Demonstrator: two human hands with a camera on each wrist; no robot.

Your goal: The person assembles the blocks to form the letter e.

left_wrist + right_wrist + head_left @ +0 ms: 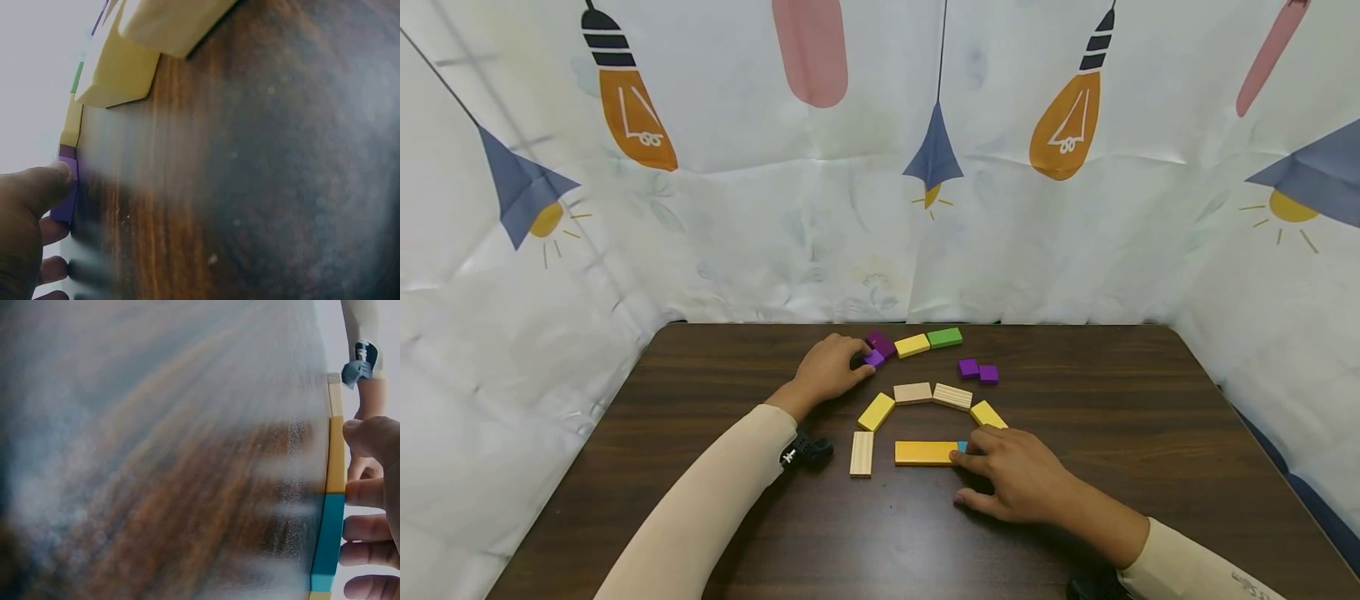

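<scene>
At the far left of the block layout, my left hand [827, 369] pinches a purple block [874, 359] between thumb and fingers. A darker purple block [880, 342] sits right beside it, followed by a yellow block [912, 346] and a green block [944, 337]. My right hand [1018, 475] rests its fingers at a long orange block [925, 453] and a blue block [328, 544], which lie end to end. Its thumb stands apart from the fingers. In the head view this hand hides most of the blue block.
Two purple blocks [978, 372] lie at the back right. An arch of plain wooden blocks [912, 393] and yellow blocks [877, 412] spans above the orange block, with another wooden block [862, 454] at its left end. Patterned cloth [865, 225] hangs behind the dark table [692, 417].
</scene>
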